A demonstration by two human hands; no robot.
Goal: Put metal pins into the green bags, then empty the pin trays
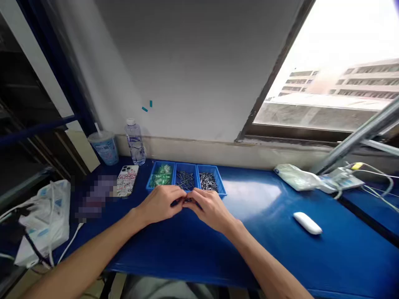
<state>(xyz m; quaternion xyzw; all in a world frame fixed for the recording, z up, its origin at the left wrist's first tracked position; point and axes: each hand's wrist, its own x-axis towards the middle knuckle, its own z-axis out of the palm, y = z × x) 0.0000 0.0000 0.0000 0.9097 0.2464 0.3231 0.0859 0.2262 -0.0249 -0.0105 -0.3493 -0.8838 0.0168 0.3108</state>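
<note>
Handling Hazards: Small Part Held at the Front of the Bins

The left hand (163, 203) and the right hand (212, 207) meet fingertip to fingertip at the near side of three joined blue bins (221, 185). The grip of each hand is drawn into a pinch on a small part (188, 200). Fingers cover most of this part; its exact shape cannot be told. It is located in front of the middle bin, above the table (255, 232).

Drop hazard: with so little surface to hold, uneven finger pressure could eject the part. It could land on the smooth table and roll, or fall into the middle bin among dark metal pieces (185, 180), where it may be hard to single out.

Mixing hazard: the bins adjoin, separated only by thin walls. A piece released over a wall could enter the silver metal pieces (208, 181) to the right or the green packets (162, 174) to the left.

Spill hazard: both hands are close to the bins' front wall. A knuckle or wrist catching it could shift the bins or scatter loose contents.
</note>
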